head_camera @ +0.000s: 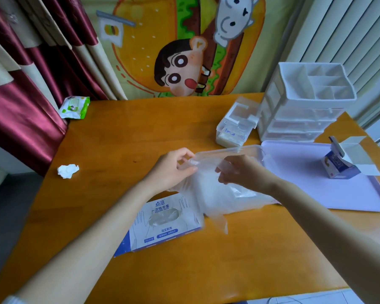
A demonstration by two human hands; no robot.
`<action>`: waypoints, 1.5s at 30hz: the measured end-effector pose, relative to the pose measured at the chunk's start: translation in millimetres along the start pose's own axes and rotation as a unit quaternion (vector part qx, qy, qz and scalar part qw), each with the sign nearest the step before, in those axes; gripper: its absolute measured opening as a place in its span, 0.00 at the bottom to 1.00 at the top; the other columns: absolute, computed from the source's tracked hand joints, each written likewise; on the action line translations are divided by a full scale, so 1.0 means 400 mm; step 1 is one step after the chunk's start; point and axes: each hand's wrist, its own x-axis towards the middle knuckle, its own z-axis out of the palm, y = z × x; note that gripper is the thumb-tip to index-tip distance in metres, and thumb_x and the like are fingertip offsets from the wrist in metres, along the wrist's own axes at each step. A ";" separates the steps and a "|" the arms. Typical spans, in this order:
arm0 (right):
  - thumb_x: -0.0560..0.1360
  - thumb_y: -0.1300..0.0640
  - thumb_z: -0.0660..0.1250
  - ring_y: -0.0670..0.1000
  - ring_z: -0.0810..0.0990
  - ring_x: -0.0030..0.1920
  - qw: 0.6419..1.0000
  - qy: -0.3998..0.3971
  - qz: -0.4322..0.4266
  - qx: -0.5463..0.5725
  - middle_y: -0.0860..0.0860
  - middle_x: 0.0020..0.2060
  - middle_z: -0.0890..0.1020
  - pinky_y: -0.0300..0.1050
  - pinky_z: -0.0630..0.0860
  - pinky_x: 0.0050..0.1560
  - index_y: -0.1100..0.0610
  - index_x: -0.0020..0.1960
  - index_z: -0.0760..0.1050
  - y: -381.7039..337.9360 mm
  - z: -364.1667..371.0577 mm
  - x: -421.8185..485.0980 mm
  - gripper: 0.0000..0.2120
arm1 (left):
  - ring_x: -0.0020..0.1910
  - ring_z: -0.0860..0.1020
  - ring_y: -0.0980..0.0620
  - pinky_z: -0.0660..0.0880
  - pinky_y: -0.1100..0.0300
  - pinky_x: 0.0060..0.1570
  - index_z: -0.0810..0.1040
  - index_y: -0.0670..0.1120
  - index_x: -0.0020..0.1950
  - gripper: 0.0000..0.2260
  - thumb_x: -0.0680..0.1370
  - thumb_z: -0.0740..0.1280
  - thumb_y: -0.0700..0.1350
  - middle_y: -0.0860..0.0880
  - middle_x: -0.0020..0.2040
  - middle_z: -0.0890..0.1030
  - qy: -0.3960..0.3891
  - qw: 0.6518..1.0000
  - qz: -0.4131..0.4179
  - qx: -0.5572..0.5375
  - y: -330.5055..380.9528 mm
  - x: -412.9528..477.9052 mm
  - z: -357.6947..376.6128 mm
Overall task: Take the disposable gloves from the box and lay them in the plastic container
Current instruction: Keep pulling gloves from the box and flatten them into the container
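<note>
Left hand point(173, 170) and right hand point(239, 170), both tight on clear gloves point(206, 194) over plastic container point(228, 149); box point(162, 224) nearer table's point(119, 139) front edge.

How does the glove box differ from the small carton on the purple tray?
The glove box lies flat on the wooden table; the small carton stands upright on the purple tray. The glove box looks larger and opens through an oval slot; the small carton has top flaps open. Both are blue-and-white cardboard.
</note>
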 end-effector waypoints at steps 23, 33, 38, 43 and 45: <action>0.66 0.72 0.70 0.53 0.77 0.45 0.940 0.049 -0.154 -0.302 0.48 0.43 0.80 0.46 0.76 0.33 0.53 0.46 0.79 0.279 -0.038 -0.014 0.17 | 0.63 0.62 0.51 0.49 0.57 0.71 0.73 0.46 0.48 0.04 0.76 0.64 0.38 0.49 0.56 0.69 -0.036 0.927 0.198 0.316 0.007 0.103 0.176; 0.75 0.69 0.59 0.52 0.73 0.62 0.952 -0.184 0.054 -0.237 0.50 0.60 0.76 0.46 0.71 0.59 0.51 0.61 0.75 0.332 0.020 0.070 0.20 | 0.66 0.65 0.45 0.58 0.55 0.66 0.74 0.45 0.64 0.15 0.77 0.62 0.36 0.45 0.63 0.71 -0.229 0.803 0.099 0.541 -0.030 0.192 0.296; 0.76 0.56 0.68 0.48 0.63 0.71 0.925 -0.327 0.105 -0.163 0.47 0.71 0.66 0.41 0.58 0.71 0.53 0.73 0.63 0.259 -0.045 0.070 0.28 | 0.65 0.70 0.45 0.64 0.55 0.63 0.74 0.45 0.64 0.17 0.77 0.61 0.33 0.45 0.63 0.74 -0.215 0.834 0.064 0.505 -0.009 0.225 0.299; 0.78 0.60 0.63 0.47 0.79 0.54 0.992 -0.076 0.025 -0.095 0.48 0.55 0.81 0.43 0.74 0.58 0.55 0.61 0.76 0.226 -0.049 0.074 0.12 | 0.62 0.70 0.43 0.68 0.54 0.56 0.65 0.41 0.66 0.19 0.76 0.59 0.32 0.41 0.62 0.69 -0.136 0.878 0.025 0.459 0.003 0.216 0.326; 0.79 0.61 0.61 0.50 0.79 0.55 0.985 -0.017 0.012 -0.169 0.49 0.57 0.80 0.46 0.75 0.55 0.54 0.61 0.75 0.247 -0.020 0.093 0.12 | 0.63 0.68 0.42 0.67 0.53 0.57 0.61 0.41 0.70 0.22 0.77 0.59 0.35 0.40 0.64 0.66 -0.141 0.866 0.015 0.480 -0.002 0.213 0.353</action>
